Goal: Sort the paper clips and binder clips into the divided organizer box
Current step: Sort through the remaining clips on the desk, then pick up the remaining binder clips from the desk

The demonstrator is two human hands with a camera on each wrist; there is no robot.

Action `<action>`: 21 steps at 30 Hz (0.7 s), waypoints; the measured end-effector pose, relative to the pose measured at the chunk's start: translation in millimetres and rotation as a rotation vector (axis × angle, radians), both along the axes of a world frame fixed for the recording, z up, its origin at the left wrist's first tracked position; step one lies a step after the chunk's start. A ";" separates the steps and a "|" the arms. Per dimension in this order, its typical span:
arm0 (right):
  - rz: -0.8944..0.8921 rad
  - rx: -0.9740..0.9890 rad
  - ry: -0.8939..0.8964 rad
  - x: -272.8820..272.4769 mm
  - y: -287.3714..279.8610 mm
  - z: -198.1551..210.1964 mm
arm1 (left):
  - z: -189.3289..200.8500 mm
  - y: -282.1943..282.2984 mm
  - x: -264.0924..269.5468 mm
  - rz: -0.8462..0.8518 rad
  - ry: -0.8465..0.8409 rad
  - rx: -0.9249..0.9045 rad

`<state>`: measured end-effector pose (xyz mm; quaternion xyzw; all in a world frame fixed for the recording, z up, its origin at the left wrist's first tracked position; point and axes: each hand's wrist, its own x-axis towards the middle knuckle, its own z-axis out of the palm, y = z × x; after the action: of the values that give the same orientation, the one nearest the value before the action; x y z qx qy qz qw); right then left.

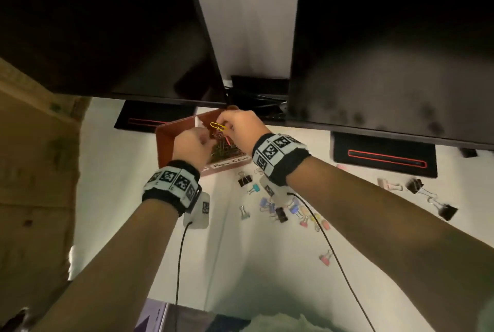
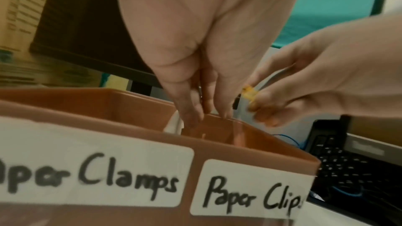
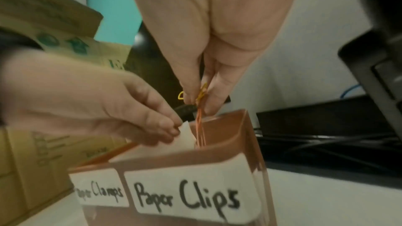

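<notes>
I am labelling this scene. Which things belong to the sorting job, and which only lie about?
Job: organizer box; yellow paper clip pinched by right hand; left hand; binder clips on desk.
Lying about: monitors; keyboard; cardboard box.

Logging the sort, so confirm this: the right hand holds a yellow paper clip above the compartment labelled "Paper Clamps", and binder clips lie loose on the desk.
Wrong compartment. The right hand holds the yellow paper clip above the "Paper Clips" compartment, as the right wrist view shows. Binder clips do lie loose on the desk.
</notes>
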<state>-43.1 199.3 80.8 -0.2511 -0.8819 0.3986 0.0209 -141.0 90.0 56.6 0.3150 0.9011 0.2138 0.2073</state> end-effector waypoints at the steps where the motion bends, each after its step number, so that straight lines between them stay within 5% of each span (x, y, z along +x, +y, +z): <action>1: -0.016 0.004 -0.035 -7.2 -0.5 -5.6 | 3.3 -4.1 0.6 -0.015 0.018 0.021; 6: -0.053 -0.008 0.072 10.5 -1.8 -18.2 | 15.2 -37.9 24.7 -0.256 0.049 0.220; 9: -0.063 0.084 0.129 53.9 -0.4 -21.7 | 0.3 -56.3 44.7 -0.445 -0.060 0.154; 16: 0.338 0.073 -0.443 140.4 -32.2 -58.6 | -61.4 -69.9 77.8 -0.535 -0.216 -0.141; 21: 0.355 0.214 -0.529 138.7 -50.1 -91.5 | -76.5 -71.9 85.4 -0.530 -0.154 -0.166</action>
<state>95.5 149.2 -10.7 -0.1844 -0.9236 0.2219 -0.2522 -55.6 18.1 -19.9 0.5044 0.7833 0.1010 0.3491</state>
